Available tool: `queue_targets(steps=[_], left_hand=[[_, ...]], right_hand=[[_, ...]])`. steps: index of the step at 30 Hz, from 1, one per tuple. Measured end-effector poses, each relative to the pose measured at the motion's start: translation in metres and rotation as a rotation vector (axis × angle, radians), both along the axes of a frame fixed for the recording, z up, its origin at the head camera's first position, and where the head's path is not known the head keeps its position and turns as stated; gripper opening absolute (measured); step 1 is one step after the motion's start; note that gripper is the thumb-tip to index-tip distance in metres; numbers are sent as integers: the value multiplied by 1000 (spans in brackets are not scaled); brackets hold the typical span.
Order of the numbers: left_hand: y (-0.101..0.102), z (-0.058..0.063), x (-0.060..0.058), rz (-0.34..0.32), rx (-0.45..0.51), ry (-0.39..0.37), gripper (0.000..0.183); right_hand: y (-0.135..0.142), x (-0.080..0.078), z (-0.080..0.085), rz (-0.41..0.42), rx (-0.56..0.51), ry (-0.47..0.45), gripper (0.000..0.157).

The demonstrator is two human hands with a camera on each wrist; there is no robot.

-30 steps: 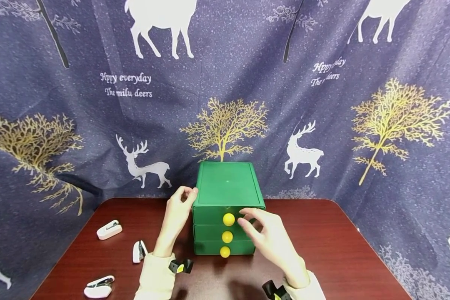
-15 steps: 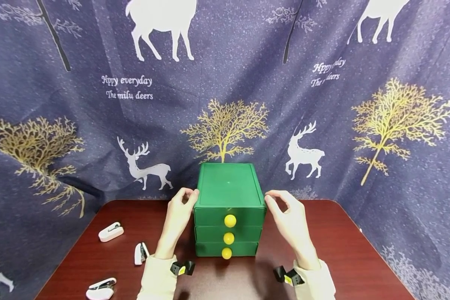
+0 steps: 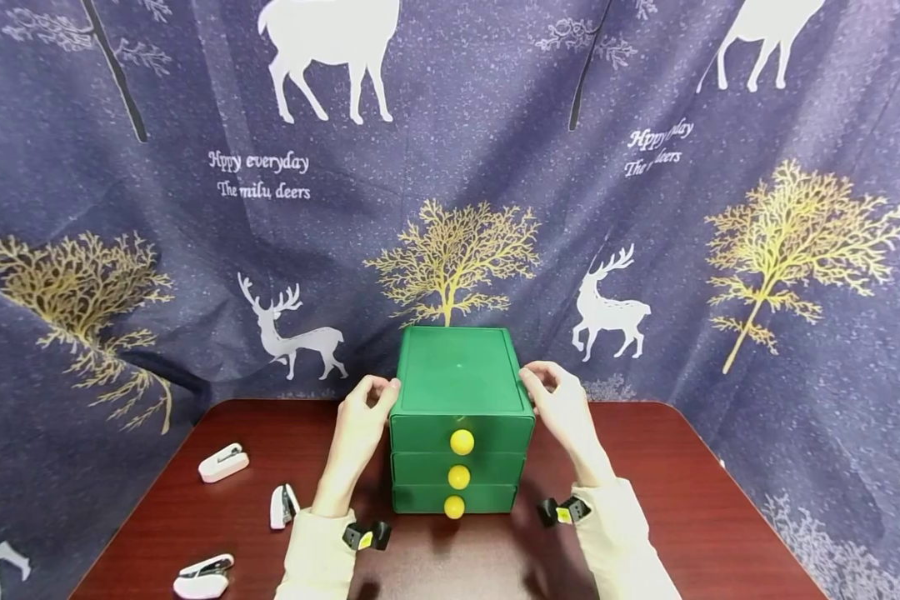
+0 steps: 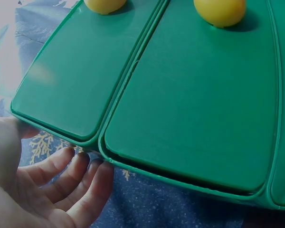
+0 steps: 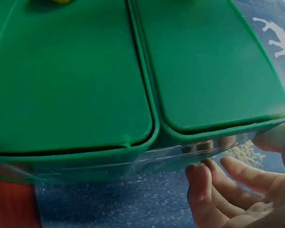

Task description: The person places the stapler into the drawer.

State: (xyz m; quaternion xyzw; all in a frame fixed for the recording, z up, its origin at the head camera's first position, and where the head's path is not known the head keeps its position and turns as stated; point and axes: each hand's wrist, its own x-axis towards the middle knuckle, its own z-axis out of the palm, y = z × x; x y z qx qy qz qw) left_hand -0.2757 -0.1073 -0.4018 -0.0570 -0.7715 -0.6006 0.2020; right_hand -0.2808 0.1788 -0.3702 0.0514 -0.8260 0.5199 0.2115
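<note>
A green three-drawer cabinet [image 3: 459,367] stands at the middle of the table, each drawer front bearing a round yellow knob. The drawers sit pushed in. My left hand [image 3: 362,421] is at the cabinet's left side, thumb and fingertips at its upper edge; the left wrist view has its bent fingers [image 4: 92,194] right at the side wall. Mirroring it, my right hand [image 3: 562,408] reaches the right upper edge. In the right wrist view its loosely bent fingers [image 5: 202,190] touch or nearly touch the side wall, and the thumb is partly hidden by the cabinet corner.
Three white staplers lie at the table's left: one far back [image 3: 223,462], one [image 3: 283,506] beside my left forearm, one [image 3: 203,577] near the front. A dark blue cloth [image 3: 480,125] with deer and trees hangs behind the reddish-brown table [image 3: 660,483].
My right hand has moved from in front of the top drawer to the cabinet's right side, then farther back along its upper edge. The left hand stays at the left side.
</note>
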Motion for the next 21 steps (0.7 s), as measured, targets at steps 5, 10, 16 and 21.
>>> queue_targets(steps=[5, 10, 16, 21], left_hand=[[1, 0, -1, 2, 4, 6, 31], [2, 2, -1, 9, -24, 14, 33], [2, 4, 0, 45, -113, 27, 30], [2, 2, 3, 78, -164, 19, 30]], right_hand=[[1, -8, 4, 8, 30, -52, 30], [1, -10, 5, -22, 75, -60, 31], [-1, -11, 2, -80, 100, -38, 27], [-3, -9, 3, -70, 106, -30, 26]])
